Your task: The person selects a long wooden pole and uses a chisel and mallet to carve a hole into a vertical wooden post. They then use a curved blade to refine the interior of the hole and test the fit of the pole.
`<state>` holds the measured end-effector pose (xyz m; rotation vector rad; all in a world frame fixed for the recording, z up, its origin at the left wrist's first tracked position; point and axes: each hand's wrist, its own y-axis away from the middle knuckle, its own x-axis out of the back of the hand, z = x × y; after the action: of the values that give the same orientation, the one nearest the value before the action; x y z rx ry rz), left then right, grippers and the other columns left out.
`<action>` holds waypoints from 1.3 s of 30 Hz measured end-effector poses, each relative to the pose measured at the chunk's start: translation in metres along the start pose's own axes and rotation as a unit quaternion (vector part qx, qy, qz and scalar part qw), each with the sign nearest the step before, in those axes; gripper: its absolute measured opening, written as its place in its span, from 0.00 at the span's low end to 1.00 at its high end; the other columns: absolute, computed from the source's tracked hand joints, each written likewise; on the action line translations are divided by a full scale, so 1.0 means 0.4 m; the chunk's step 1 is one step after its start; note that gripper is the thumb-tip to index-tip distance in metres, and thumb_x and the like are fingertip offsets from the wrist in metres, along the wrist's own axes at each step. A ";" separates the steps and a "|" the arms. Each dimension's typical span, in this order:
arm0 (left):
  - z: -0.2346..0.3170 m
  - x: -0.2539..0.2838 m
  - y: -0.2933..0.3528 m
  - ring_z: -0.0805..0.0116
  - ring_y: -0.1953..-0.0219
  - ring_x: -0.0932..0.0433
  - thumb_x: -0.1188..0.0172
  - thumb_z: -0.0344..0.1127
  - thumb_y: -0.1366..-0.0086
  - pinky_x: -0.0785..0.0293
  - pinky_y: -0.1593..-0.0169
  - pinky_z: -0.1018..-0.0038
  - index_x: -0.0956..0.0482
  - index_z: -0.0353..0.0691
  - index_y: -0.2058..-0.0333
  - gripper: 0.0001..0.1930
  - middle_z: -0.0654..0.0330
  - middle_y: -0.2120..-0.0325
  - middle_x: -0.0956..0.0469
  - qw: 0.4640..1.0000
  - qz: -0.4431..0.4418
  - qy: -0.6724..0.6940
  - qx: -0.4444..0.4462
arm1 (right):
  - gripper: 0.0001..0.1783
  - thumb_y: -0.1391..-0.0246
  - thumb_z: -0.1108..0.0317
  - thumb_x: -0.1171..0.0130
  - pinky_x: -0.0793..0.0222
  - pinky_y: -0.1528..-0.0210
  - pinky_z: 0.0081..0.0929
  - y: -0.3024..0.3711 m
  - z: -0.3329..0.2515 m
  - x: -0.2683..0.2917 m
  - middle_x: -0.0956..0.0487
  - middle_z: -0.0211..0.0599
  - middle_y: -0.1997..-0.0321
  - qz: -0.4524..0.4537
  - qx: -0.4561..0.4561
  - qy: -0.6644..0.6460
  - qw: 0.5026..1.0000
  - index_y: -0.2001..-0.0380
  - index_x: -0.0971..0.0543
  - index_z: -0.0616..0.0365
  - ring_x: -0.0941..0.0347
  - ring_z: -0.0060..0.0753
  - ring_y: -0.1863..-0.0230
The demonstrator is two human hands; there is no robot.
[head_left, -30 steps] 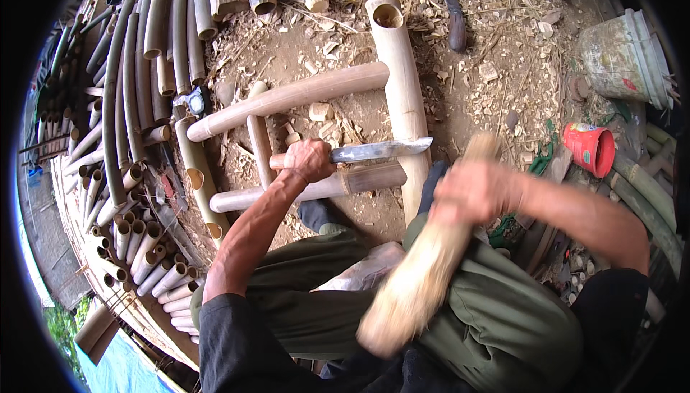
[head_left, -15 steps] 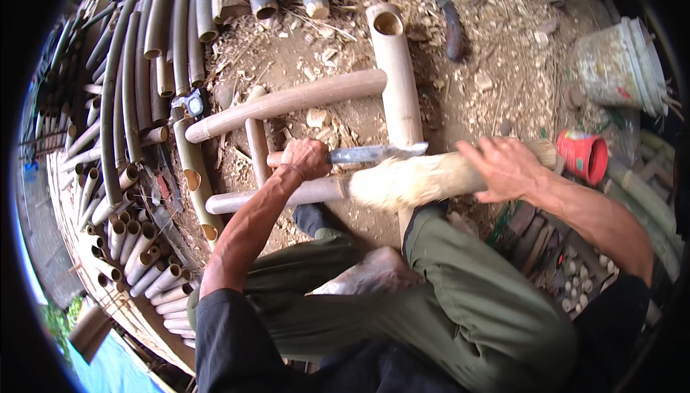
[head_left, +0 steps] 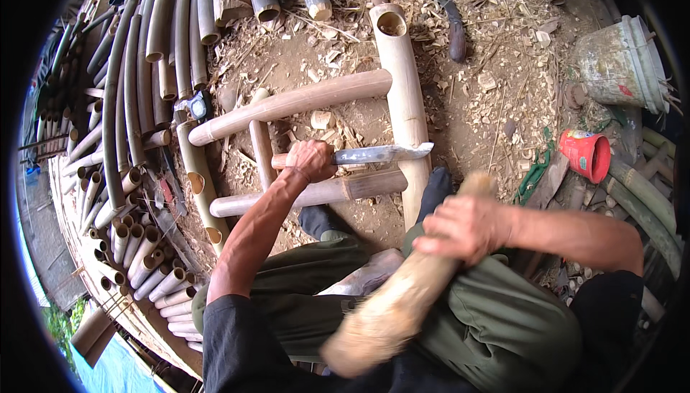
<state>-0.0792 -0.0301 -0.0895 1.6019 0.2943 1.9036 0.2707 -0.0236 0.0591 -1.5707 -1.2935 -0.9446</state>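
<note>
Pale wood fills the right hand (head_left: 463,229), whose fingers are wrapped round a thick club (head_left: 394,310) that slants down over the green trousers (head_left: 503,317). The left hand (head_left: 310,160) is closed round the handle of a hooked-tip machete (head_left: 374,155), whose blade reaches over the thick post (head_left: 407,112) of a bamboo frame (head_left: 302,104) on the ground (head_left: 374,224).

Long-bladed tool (head_left: 381,154): one. Wooden mallet (head_left: 402,296): one. Bamboo frame (head_left: 374,185): one, comprising two posts (head_left: 402,91), two long rails (head_left: 295,103) and one short rod (head_left: 261,152). Ground (head_left: 496,116), toward upper edge: one curved knife (head_left: 456,37). Toward right edge: one bucket (head_left: 611,66), one red tub (head_left: 577,151). Toward left edge: numerous bamboo poles (head_left: 130,98), overlapping; exact count not determinable.
</note>
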 end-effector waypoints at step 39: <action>-0.034 0.066 -0.003 0.52 0.66 0.17 0.41 0.45 0.54 0.21 0.61 0.59 0.16 0.47 0.73 0.12 0.52 0.72 0.18 0.998 -0.061 -0.018 0.031 | 0.43 0.63 0.37 0.34 0.23 0.72 0.39 -0.008 -0.047 0.091 0.24 0.47 0.70 -0.115 -0.184 -0.058 0.975 0.51 0.32 0.57 0.22 0.43 0.72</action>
<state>-0.0935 -0.0106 -0.0721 1.6188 0.4291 1.7878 0.2735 -0.0292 0.0999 -1.8043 -1.4661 -1.3134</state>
